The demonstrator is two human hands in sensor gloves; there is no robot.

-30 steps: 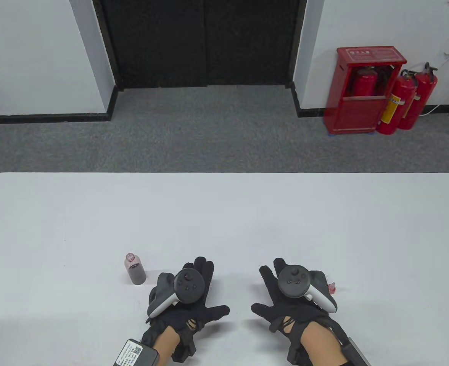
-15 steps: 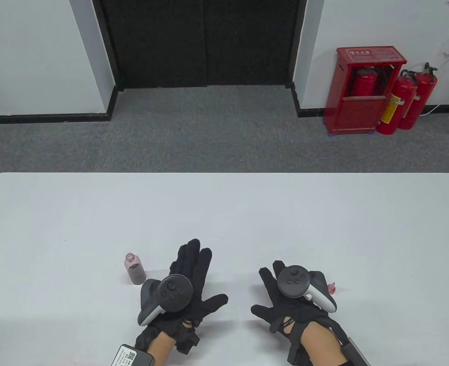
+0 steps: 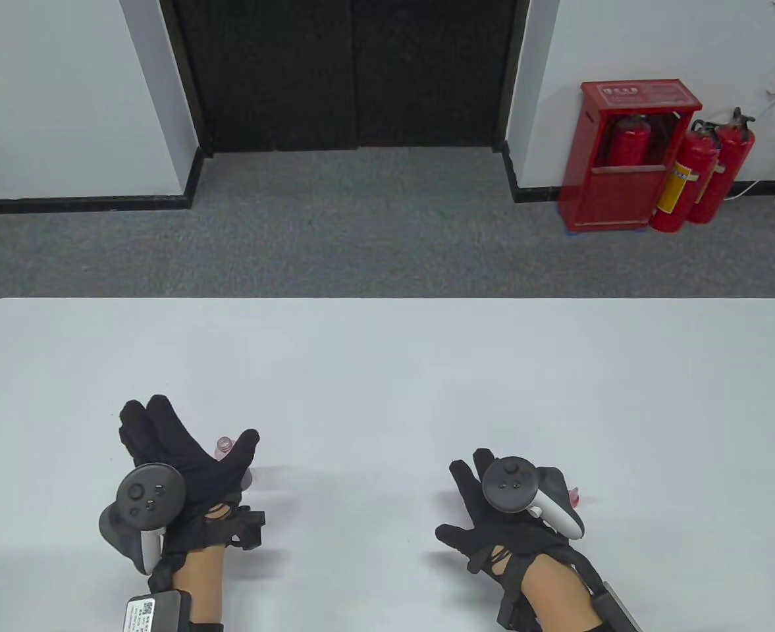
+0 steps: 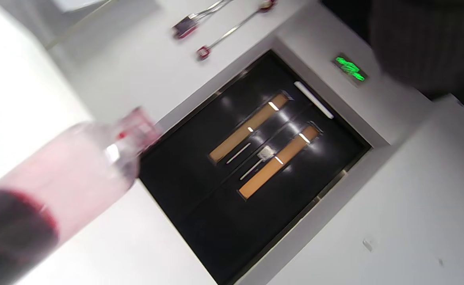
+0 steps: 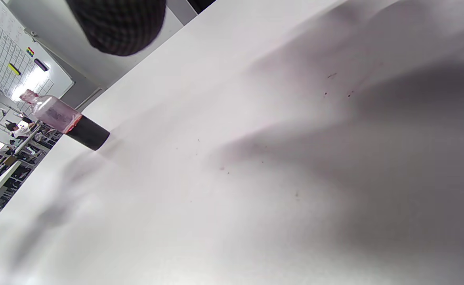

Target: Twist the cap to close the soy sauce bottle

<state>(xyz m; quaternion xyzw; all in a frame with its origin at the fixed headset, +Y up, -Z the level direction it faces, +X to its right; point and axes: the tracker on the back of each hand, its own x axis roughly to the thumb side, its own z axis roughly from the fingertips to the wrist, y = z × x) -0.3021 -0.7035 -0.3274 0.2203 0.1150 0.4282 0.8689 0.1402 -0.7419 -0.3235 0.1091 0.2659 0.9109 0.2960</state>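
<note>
The soy sauce bottle (image 3: 223, 446) is small and clear with a pink tint and dark liquid. It stands uncapped near the table's front left. My left hand (image 3: 193, 447) is open over it, thumb to its right and fingers spread to its left, and it hides the bottle's body. The bottle shows blurred and close in the left wrist view (image 4: 57, 186) and far off in the right wrist view (image 5: 65, 118). The small pink cap (image 3: 573, 496) lies on the table by the right side of my right hand (image 3: 463, 494). That hand rests open and flat.
The white table (image 3: 387, 368) stretches far and wide beyond both hands. Past its far edge are grey carpet, a dark door and red fire extinguishers (image 3: 683, 178) by a red cabinet.
My left hand has swung left from the table's middle and now spreads open over the bottle. The right hand, the bottle and the cap have stayed put.
</note>
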